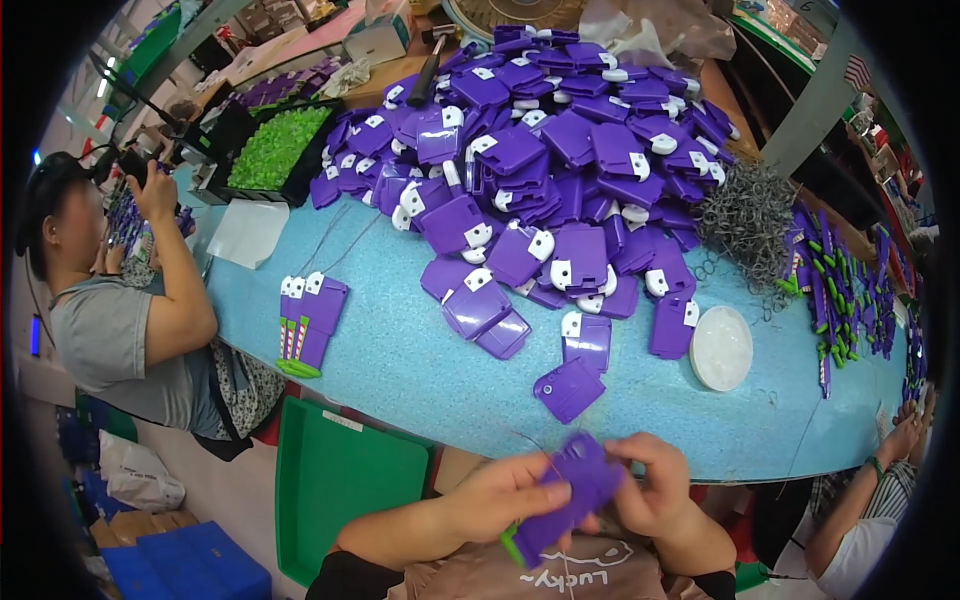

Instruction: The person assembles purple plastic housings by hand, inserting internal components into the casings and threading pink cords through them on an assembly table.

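Your left hand (pixel 500 497) and right hand (pixel 655 490) meet just in front of your chest, below the near edge of the blue table (pixel 400 370), and both close their fingers around one purple plastic case (pixel 575 490) with a green tip at its lower left end. The left fingers wrap the lower part, the right fingers pinch the upper right corner; a thin wire seems to rise from the case, though it is too fine to be sure. Keep the case tilted toward you and grip it by its flat sides, so whatever you fit into it seats squarely, I judge. Just beyond, on the table, a single purple case (pixel 568 388) lies apart, near the edge, with a white round lid (pixel 721 347) to its right. To your left, a small row of finished cases (pixel 308 325) overhangs the table edge, so mind them with your elbow. Farther off rises the big heap of purple cases (pixel 540 170), with a tangle of grey wire springs (pixel 748 218) beside it and a black tray of green parts (pixel 275 148) at the far left. The open stretch between edge and heap gives you room; a seated person (pixel 130 300) works at the left end and another person's hand (pixel 905 435) rests at the right.
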Available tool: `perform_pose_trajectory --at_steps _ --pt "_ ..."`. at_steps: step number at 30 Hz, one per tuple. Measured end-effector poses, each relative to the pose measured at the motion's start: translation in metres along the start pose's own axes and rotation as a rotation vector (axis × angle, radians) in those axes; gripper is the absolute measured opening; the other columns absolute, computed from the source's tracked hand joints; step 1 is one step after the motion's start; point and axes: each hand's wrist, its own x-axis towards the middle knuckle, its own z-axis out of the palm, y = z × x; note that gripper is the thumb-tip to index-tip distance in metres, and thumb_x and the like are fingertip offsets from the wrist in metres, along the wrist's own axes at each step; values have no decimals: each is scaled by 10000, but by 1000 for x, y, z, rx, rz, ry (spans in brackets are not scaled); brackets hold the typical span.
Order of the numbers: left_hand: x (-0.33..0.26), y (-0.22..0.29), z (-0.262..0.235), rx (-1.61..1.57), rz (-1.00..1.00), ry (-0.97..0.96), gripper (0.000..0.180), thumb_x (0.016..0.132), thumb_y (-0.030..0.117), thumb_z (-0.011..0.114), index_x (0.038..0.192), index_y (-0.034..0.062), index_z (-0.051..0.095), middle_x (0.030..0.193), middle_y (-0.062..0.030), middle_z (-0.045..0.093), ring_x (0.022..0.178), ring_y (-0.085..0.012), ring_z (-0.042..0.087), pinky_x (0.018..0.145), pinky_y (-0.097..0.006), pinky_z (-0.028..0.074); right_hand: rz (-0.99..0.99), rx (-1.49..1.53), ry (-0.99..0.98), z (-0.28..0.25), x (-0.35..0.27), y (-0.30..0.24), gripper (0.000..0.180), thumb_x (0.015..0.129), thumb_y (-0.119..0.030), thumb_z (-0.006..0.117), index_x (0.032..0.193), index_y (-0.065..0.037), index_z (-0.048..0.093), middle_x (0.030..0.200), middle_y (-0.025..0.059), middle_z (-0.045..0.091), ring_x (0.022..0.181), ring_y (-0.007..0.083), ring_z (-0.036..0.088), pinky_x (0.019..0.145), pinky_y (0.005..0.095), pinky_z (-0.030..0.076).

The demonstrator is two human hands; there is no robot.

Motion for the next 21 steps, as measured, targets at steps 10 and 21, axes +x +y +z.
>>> perform_pose_trajectory --at_steps 10,21 --pt "3 -12 -1 39 -69 -569 339 879 70 514 1189 -18 409 986 -112 621 763 -120 582 682 -249 477 -592 -496 -186 10 25 -13 254 647 -156 626 892 -90 627 873 59 580 776 228 566 632 336 424" --pt "14 -1 15 889 318 72 269 816 110 602 1058 2 559 745 -69 618 607 -135 594 540 -269 450 -221 222 178 -11 6 -1 166 723 16 628 869 -12 554 876 135 605 880 301 575 775 386 438"
